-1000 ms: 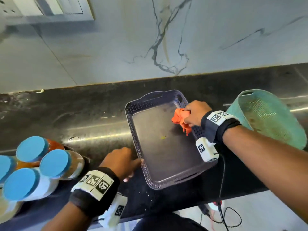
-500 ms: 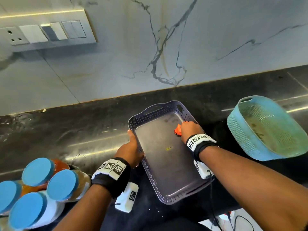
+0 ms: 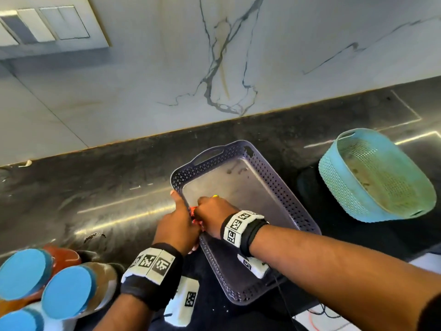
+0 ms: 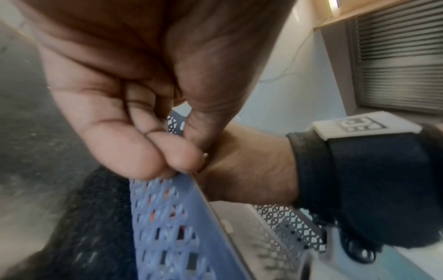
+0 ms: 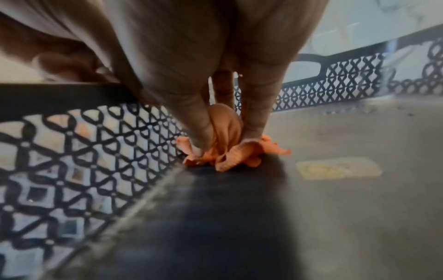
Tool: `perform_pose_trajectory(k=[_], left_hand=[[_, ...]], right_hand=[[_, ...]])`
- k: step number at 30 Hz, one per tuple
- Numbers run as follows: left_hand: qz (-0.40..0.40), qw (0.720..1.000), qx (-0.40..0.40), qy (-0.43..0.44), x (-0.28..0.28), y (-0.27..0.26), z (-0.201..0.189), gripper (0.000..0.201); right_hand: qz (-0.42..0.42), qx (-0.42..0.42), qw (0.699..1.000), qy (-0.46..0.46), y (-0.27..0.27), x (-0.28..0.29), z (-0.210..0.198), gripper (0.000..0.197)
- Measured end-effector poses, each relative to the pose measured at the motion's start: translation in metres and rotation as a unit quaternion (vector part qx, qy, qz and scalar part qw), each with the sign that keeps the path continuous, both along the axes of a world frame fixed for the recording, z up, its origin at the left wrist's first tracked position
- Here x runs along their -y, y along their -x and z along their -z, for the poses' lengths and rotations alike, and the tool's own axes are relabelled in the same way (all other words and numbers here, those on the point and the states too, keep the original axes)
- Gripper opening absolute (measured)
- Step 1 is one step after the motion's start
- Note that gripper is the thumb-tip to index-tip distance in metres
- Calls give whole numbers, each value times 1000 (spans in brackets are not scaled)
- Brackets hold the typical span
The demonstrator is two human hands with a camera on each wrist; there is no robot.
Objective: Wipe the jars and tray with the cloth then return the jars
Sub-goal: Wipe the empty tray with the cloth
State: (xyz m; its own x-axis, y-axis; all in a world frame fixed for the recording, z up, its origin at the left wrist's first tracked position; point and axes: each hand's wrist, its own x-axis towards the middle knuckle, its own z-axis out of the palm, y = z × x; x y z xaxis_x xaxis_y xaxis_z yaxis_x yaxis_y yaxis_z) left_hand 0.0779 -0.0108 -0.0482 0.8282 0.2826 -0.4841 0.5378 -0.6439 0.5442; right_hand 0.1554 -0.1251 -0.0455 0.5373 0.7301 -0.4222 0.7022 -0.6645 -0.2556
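Note:
A grey-purple perforated tray [image 3: 281, 187] lies on the dark counter. My left hand [image 3: 181, 218] grips its left rim [image 4: 165, 208], thumb inside and fingers curled outside. My right hand [image 3: 214, 216] holds a crumpled orange cloth [image 5: 230, 151] and presses it onto the tray floor beside the left wall [image 5: 95, 151]. From the head view only a sliver of the cloth [image 3: 193, 211] shows between my hands. Several jars with blue lids [image 3: 69, 292] stand at the lower left of the counter. A yellowish spot [image 5: 338, 167] sits on the tray floor near the cloth.
A teal perforated basket [image 3: 372, 177] lies tipped on the counter to the right of the tray. A marble-patterned wall with a switch panel [image 3: 47, 25] rises behind. The counter's front edge runs under my forearms, with cables [image 3: 317, 316] hanging below it.
My right hand has dragged the cloth from the tray's right wall across the floor to its left wall. My left hand moved up along the left rim and now grips it.

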Motion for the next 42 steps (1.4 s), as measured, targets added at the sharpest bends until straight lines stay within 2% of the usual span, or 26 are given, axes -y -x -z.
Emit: perform_pose_trajectory(k=[1, 3, 6, 8, 11, 13, 15, 16, 18, 20, 22, 25, 28, 30, 35, 38, 40, 42], left_hand=[[3, 1000, -7, -18, 2, 0, 0, 95], [14, 999, -25, -15, 4, 1, 2, 99], [16, 999, -35, 4, 6, 1, -3, 99], [6, 998, -27, 57, 9, 1, -10, 98], [12, 994, -24, 109, 10, 0, -19, 96], [13, 993, -32, 113, 8, -3, -20, 96], [8, 993, -39, 115, 7, -1, -20, 96], [6, 993, -41, 115, 6, 1, -20, 97], [1, 992, -38, 119, 6, 5, -20, 98], [-6, 992, -34, 121, 8, 4, -17, 97], [-12, 992, -37, 124, 10, 3, -18, 98], [-5, 990, -51, 128, 12, 3, -22, 105], [-4, 997, -60, 52, 0, -11, -17, 112], [-4, 999, -32, -11, -11, -30, -11, 111], [83, 994, -61, -38, -29, -58, -11, 109], [88, 993, -64, -40, -33, -58, -8, 110], [82, 994, -62, -26, -33, -58, -5, 111], [80, 995, -53, -20, -33, -60, -7, 110]], right_hand=[[-12, 4, 1000, 5, -4, 3, -2, 21], [26, 4, 999, 21, -28, 17, -1, 22], [161, 50, 984, 55, -79, 51, 6, 21], [222, 78, 970, 60, -92, 60, 7, 16], [188, 32, 981, 34, -71, 30, 6, 16], [112, -7, 994, 13, -43, -1, 3, 24], [23, -5, 1000, 14, -22, -22, -3, 27], [7, -5, 1000, 15, -23, -25, -5, 26], [31, 11, 999, 34, -43, -15, -4, 17], [109, 62, 990, 60, -81, 8, 3, 15], [189, 101, 974, 69, -109, 30, 5, 19], [221, 124, 966, 56, -115, 39, 3, 27], [243, 157, 957, 26, -118, 43, 4, 26], [257, 166, 951, 42, -126, 48, 8, 28], [300, 119, 946, 18, -136, 50, 25, 30], [339, 79, 938, -2, -135, 36, 18, 30], [313, 51, 948, -18, -118, 14, 13, 29], [236, 35, 970, -38, -91, -12, 11, 28]])
